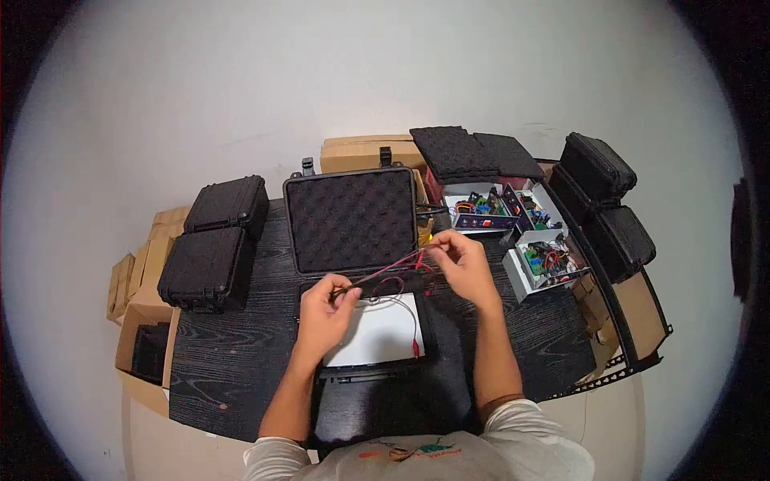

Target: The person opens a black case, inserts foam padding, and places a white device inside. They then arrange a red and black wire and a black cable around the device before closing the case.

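Observation:
My left hand point(325, 317) pinches a thin red and dark cable point(385, 271) over the near half of an open black hard case. Higher and to the right, my right hand point(465, 268) has its fingers closed on the same cable. Between the hands the cable runs fairly straight, and a loop hangs below it. A red alligator clip point(416, 348) dangles from one end over a white panel point(373, 333) in the case. More red clip parts hang just below my right fingers, too small to make out fully. The case's lid point(351, 220), lined with dark egg-crate foam, stands raised behind.
Closed black cases are stacked at left point(204, 264) and right point(626, 240). White boxes with circuit boards and wires point(481, 210) sit at the back right, with dark foam sheets point(473, 152) behind. A cardboard box point(144, 373) stands beside the table's left edge.

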The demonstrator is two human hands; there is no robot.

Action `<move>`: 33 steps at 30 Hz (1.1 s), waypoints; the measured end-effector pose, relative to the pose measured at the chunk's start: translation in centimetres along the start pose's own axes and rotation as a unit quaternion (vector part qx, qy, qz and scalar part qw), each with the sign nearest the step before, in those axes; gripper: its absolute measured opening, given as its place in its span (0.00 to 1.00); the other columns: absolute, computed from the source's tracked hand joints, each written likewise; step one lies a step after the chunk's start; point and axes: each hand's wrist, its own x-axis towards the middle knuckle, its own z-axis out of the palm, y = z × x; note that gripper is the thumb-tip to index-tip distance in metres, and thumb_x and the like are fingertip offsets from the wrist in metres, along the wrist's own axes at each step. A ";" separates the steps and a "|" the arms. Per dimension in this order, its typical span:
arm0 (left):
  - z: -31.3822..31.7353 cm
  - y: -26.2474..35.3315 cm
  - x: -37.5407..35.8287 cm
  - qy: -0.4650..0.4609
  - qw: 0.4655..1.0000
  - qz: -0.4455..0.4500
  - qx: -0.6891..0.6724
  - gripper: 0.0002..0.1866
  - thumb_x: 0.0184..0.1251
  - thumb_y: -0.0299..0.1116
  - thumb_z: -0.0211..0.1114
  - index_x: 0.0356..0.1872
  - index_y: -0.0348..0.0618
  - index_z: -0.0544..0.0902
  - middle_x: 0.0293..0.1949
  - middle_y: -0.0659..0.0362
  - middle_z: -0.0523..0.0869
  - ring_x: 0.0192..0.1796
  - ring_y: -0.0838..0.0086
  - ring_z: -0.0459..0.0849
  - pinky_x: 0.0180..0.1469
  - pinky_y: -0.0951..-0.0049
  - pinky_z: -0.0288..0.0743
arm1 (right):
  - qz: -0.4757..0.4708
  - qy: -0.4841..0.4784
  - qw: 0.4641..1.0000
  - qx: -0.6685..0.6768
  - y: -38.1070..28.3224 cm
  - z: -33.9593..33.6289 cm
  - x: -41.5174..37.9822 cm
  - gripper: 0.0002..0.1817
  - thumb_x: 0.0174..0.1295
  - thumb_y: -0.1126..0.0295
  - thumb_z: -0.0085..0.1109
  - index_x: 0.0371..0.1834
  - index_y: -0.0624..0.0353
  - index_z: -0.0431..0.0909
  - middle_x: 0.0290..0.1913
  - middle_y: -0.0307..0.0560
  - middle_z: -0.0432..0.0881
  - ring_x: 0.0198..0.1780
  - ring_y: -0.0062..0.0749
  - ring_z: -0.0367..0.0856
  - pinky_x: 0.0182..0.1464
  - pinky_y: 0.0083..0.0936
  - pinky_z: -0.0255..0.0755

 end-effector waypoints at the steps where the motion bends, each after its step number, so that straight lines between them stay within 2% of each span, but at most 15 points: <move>1: -0.1 -0.2 0.0 0.005 0.999 -0.002 -0.032 0.04 0.72 0.24 0.70 0.39 0.38 0.82 0.27 0.72 0.75 0.31 0.88 0.68 0.33 0.82 0.63 | 0.000 0.023 0.999 0.039 0.5 0.3 0.2 0.05 0.74 0.73 0.61 0.46 0.64 0.79 0.25 0.31 0.73 0.32 0.12 0.75 0.34 0.17 0.70; 4: -0.6 -0.9 0.1 0.003 0.993 -0.024 -0.115 0.05 0.72 0.25 0.69 0.41 0.39 0.81 0.32 0.68 0.81 0.35 0.87 0.73 0.38 0.81 0.68 | 0.093 -0.014 0.958 0.270 -0.1 0.0 -0.2 0.09 0.78 0.69 0.56 0.44 0.64 0.80 0.25 0.33 0.76 0.30 0.14 0.75 0.33 0.17 0.70; 7: -0.5 -0.5 0.1 -0.032 0.995 -0.015 -0.091 0.05 0.72 0.25 0.69 0.41 0.37 0.81 0.34 0.67 0.82 0.37 0.87 0.75 0.40 0.81 0.70 | 0.146 -0.068 0.969 0.185 -0.7 -1.6 -0.4 0.11 0.79 0.67 0.54 0.46 0.63 0.81 0.26 0.34 0.77 0.29 0.17 0.79 0.33 0.19 0.71; 9: -0.2 -0.8 0.0 -0.057 0.997 0.014 -0.046 0.06 0.71 0.25 0.70 0.42 0.36 0.81 0.34 0.65 0.83 0.37 0.84 0.77 0.42 0.79 0.73 | 0.129 -0.082 0.988 0.026 -1.1 -1.8 -0.4 0.11 0.78 0.66 0.55 0.50 0.63 0.81 0.27 0.37 0.79 0.31 0.24 0.83 0.37 0.24 0.75; 10: 0.0 -0.9 0.1 -0.069 0.997 0.028 -0.024 0.06 0.71 0.25 0.70 0.42 0.35 0.82 0.34 0.64 0.84 0.38 0.83 0.79 0.43 0.78 0.75 | 0.119 -0.087 0.988 -0.055 -1.2 -1.9 -0.5 0.11 0.78 0.66 0.55 0.52 0.63 0.81 0.27 0.39 0.80 0.32 0.27 0.84 0.39 0.26 0.77; 13: 0.4 -0.1 0.1 -0.118 0.992 0.053 0.008 0.07 0.69 0.25 0.71 0.42 0.34 0.82 0.35 0.60 0.86 0.39 0.80 0.82 0.47 0.74 0.78 | 0.007 -0.051 0.974 -0.218 2.1 -1.9 -0.1 0.15 0.77 0.65 0.57 0.59 0.61 0.79 0.32 0.44 0.86 0.38 0.33 0.86 0.48 0.33 0.80; 14: 0.6 -0.6 0.0 -0.140 0.989 0.041 0.004 0.09 0.68 0.26 0.72 0.43 0.33 0.83 0.37 0.55 0.87 0.41 0.72 0.86 0.47 0.70 0.79 | 0.029 -0.026 0.979 -0.199 3.3 -1.6 0.1 0.16 0.77 0.64 0.58 0.61 0.60 0.78 0.35 0.45 0.87 0.39 0.35 0.86 0.50 0.34 0.79; 16: 0.9 -0.2 -0.2 -0.174 0.983 0.055 0.010 0.09 0.68 0.26 0.72 0.43 0.32 0.83 0.38 0.53 0.88 0.42 0.71 0.86 0.49 0.69 0.79 | 0.073 0.024 0.984 -0.159 5.7 -0.3 0.9 0.19 0.77 0.62 0.58 0.65 0.59 0.76 0.41 0.48 0.89 0.41 0.38 0.85 0.54 0.36 0.79; 19: 1.1 -0.2 -0.2 -0.209 0.975 0.074 0.014 0.09 0.70 0.27 0.71 0.44 0.32 0.84 0.40 0.50 0.88 0.44 0.66 0.87 0.51 0.67 0.79 | 0.075 0.017 0.992 -0.100 10.8 0.9 1.8 0.21 0.78 0.61 0.57 0.68 0.59 0.74 0.48 0.47 0.88 0.46 0.36 0.86 0.56 0.35 0.78; 20: 1.2 -0.2 -0.3 -0.213 0.974 0.075 0.017 0.09 0.70 0.28 0.70 0.44 0.32 0.84 0.40 0.50 0.88 0.45 0.66 0.88 0.51 0.66 0.79 | 0.103 -0.003 0.995 -0.012 12.4 1.1 2.2 0.21 0.80 0.60 0.56 0.69 0.59 0.74 0.52 0.46 0.86 0.49 0.30 0.84 0.46 0.31 0.80; 23: 1.3 -0.3 -0.3 -0.221 0.973 0.062 0.022 0.09 0.70 0.28 0.71 0.45 0.33 0.85 0.42 0.50 0.89 0.47 0.65 0.88 0.53 0.65 0.79 | 0.246 -0.005 0.963 0.108 9.5 1.1 2.0 0.21 0.81 0.59 0.55 0.70 0.58 0.75 0.46 0.40 0.85 0.42 0.20 0.80 0.34 0.22 0.75; 26: 1.4 -0.6 -0.2 -0.231 0.971 0.056 0.023 0.09 0.70 0.28 0.71 0.46 0.33 0.86 0.43 0.50 0.90 0.48 0.64 0.89 0.55 0.64 0.79 | 0.184 0.041 0.970 0.155 8.3 1.6 2.1 0.23 0.81 0.58 0.55 0.73 0.54 0.74 0.39 0.35 0.79 0.32 0.15 0.74 0.29 0.17 0.68; 29: 1.5 -0.8 -0.1 -0.243 0.968 0.052 0.018 0.10 0.70 0.28 0.71 0.47 0.33 0.86 0.44 0.49 0.90 0.49 0.64 0.88 0.56 0.64 0.78 | 0.210 -0.016 0.957 0.197 8.2 0.6 2.2 0.26 0.81 0.57 0.55 0.77 0.52 0.71 0.32 0.30 0.73 0.26 0.14 0.67 0.30 0.16 0.69; 32: 1.6 -1.1 -0.1 -0.249 0.966 0.066 0.019 0.11 0.72 0.29 0.69 0.48 0.33 0.85 0.44 0.49 0.89 0.49 0.62 0.88 0.56 0.64 0.79 | 0.200 -0.038 0.939 0.277 9.6 0.1 2.2 0.28 0.82 0.59 0.54 0.81 0.51 0.67 0.28 0.29 0.68 0.26 0.13 0.66 0.31 0.16 0.68; 33: 1.6 -1.1 -0.1 -0.249 0.965 0.075 0.021 0.11 0.72 0.29 0.68 0.49 0.33 0.85 0.44 0.49 0.88 0.49 0.61 0.88 0.56 0.63 0.79 | 0.171 -0.019 0.934 0.314 9.3 0.3 2.2 0.29 0.81 0.58 0.54 0.81 0.53 0.66 0.27 0.29 0.66 0.26 0.14 0.64 0.30 0.15 0.67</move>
